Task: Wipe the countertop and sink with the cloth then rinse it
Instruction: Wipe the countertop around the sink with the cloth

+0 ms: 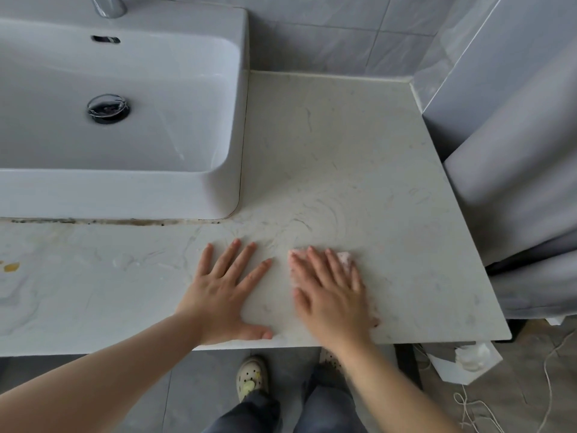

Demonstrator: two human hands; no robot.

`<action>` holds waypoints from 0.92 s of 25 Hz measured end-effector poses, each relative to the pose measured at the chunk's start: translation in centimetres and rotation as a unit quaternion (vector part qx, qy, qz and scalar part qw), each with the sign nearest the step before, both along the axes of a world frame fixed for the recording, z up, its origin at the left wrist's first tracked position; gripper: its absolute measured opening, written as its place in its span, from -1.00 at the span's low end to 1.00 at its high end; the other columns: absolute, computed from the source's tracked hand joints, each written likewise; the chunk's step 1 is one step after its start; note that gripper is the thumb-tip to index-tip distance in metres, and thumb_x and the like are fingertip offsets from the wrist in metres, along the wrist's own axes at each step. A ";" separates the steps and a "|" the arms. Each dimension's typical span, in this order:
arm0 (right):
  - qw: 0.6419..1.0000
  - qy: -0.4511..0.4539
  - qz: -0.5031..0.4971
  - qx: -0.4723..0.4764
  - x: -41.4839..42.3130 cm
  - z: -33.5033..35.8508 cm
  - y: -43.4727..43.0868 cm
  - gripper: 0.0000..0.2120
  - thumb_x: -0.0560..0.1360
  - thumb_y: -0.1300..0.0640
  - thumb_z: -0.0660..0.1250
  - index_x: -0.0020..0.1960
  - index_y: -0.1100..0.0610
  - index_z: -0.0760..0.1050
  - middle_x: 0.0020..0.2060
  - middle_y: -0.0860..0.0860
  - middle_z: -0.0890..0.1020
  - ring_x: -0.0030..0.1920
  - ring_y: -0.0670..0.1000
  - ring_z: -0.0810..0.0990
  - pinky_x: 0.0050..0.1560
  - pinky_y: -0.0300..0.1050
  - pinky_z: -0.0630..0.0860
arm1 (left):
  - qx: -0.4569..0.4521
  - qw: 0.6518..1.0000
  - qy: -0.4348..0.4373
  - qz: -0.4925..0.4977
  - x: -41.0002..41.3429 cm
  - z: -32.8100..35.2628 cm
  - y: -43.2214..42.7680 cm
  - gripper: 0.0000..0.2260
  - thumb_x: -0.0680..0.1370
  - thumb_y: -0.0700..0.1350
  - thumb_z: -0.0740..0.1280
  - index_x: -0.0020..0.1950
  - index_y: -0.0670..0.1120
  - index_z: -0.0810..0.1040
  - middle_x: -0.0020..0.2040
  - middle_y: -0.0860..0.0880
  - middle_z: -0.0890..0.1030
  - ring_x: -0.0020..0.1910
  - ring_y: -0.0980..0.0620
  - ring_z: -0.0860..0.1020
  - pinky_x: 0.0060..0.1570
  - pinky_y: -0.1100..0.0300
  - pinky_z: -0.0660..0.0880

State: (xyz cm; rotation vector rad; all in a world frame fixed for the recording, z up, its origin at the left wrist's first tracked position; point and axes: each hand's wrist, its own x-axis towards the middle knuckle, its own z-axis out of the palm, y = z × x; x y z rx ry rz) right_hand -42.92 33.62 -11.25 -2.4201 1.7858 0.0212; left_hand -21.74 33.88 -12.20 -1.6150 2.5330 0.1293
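Pink cloth (345,259) under flat right hand (331,295)

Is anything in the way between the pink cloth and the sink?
Nothing visible sits on the countertop between the pink cloth under the right hand and the sink. Only the sink's raised side wall must be cleared; the left hand lies flat beside the cloth.

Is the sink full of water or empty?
Empty. The sink shows its bare white floor, and the drain sits in plain sight with no pooled water around it.
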 end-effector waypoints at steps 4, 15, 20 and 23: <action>0.972 0.024 -0.231 0.024 -8.0 0.2 -2.8 -0.45 0.53 -0.19 -0.28 0.51 -0.17 -0.21 0.54 -0.08 -0.07 0.53 0.04 -0.10 0.48 0.19 -0.11 | 0.001 1.000 -0.010 0.004 0.1 0.1 0.0 -0.02 0.27 0.61 -0.08 0.52 0.04 -0.04 0.48 -0.16 0.15 0.46 -0.23 0.11 0.32 -0.28 0.01; 0.981 0.048 -0.190 0.006 -8.4 0.0 -0.3 -0.40 0.47 -0.24 -0.34 0.50 -0.16 -0.22 0.54 -0.07 -0.03 0.53 0.05 -0.05 0.48 0.12 -0.18 | 0.022 1.000 0.004 0.016 -0.1 0.7 -0.2 0.01 0.20 0.63 -0.15 0.50 0.10 -0.23 0.51 -0.11 -0.19 0.48 -0.16 -0.25 0.38 -0.23 -0.25; 0.999 -0.009 -0.045 -0.009 3.1 -0.5 2.5 -0.46 0.51 -0.17 0.01 0.45 -0.03 0.29 0.41 0.02 0.39 0.41 0.16 0.34 0.37 0.21 0.10 | 0.051 0.999 -0.008 0.003 -0.2 0.7 -0.1 -0.02 0.26 0.60 -0.09 0.50 0.02 0.15 0.49 -0.20 0.18 0.48 -0.17 0.02 0.33 -0.27 -0.01; 1.000 0.027 0.012 -0.011 -0.3 -0.2 0.6 -0.47 0.58 -0.20 -0.15 0.50 -0.09 0.10 0.47 -0.05 0.23 0.46 0.10 0.25 0.40 0.14 0.04 | 0.049 0.999 -0.014 0.002 0.0 0.6 -0.3 -0.03 0.27 0.60 -0.07 0.47 -0.02 0.25 0.45 -0.20 0.28 0.46 -0.22 0.14 0.29 -0.29 0.05</action>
